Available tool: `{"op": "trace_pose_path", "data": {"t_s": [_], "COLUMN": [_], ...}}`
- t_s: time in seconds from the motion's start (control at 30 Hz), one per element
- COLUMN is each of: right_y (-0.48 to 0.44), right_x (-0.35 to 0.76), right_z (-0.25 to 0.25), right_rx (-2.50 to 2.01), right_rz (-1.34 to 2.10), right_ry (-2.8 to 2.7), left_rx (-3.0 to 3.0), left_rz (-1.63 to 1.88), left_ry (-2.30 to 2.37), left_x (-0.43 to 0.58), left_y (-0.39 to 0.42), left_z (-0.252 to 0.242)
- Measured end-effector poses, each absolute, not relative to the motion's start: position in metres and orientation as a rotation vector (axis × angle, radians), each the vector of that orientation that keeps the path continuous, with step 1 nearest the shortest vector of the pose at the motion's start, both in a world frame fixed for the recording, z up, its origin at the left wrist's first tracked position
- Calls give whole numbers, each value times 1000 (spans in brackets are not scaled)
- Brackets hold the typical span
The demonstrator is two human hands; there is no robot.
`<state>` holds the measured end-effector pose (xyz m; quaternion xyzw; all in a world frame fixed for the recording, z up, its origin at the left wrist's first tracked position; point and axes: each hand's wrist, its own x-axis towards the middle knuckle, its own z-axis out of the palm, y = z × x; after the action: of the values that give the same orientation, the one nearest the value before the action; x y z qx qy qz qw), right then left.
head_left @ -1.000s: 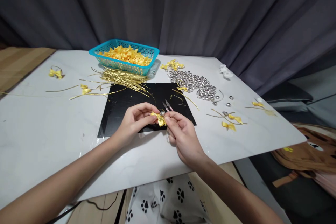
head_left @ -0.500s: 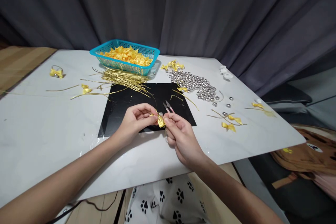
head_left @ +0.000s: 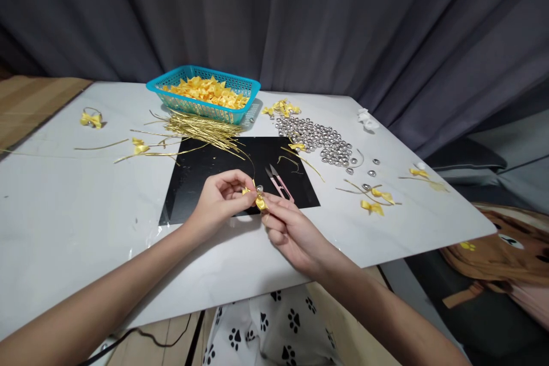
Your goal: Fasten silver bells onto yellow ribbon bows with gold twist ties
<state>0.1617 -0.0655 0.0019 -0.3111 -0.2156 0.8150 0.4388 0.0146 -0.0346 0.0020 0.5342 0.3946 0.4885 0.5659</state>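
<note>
A small yellow ribbon bow [head_left: 261,202] with a silver bead [head_left: 259,189] at its middle is pinched between my two hands, over the near edge of a black mat [head_left: 206,171]. My left hand [head_left: 227,194] is closed on the bow's left side with thumb and index finger. From the right, my right hand [head_left: 291,229] pinches the bow's other side, its remaining fingers curled. Thin gold wire seems to run by the fingertips, but the fingers partly hide it. Pink-handled thread snips [head_left: 279,182] lie on the mat just beyond my right hand.
Behind the mat stands a blue basket [head_left: 171,77] of yellow bows, with a bundle of gold wires [head_left: 203,130] before it. Silver beads [head_left: 317,137] are heaped at the right. Loose bows with wire [head_left: 372,207] lie nearer the right edge. A finished-looking bow ring [head_left: 91,119] sits far left.
My right hand has shifted slightly left and turned, uncovering more of the snips' handles. The bow has tilted a little between my fingers. My left hand has barely moved.
</note>
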Motion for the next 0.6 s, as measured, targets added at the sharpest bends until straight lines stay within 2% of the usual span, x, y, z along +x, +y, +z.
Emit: {"op": "trace_pose_path", "data": {"t_s": [0.6], "right_y": [-69], "right_x": [157], "right_z": [3], "right_rx": [-900], "right_rz": [1832], "right_ry": [-641], "left_rx": [1345], "left_rz": [1178], "left_ry": [924], "left_x": [19], "left_y": [-41], "left_z": [3]}}
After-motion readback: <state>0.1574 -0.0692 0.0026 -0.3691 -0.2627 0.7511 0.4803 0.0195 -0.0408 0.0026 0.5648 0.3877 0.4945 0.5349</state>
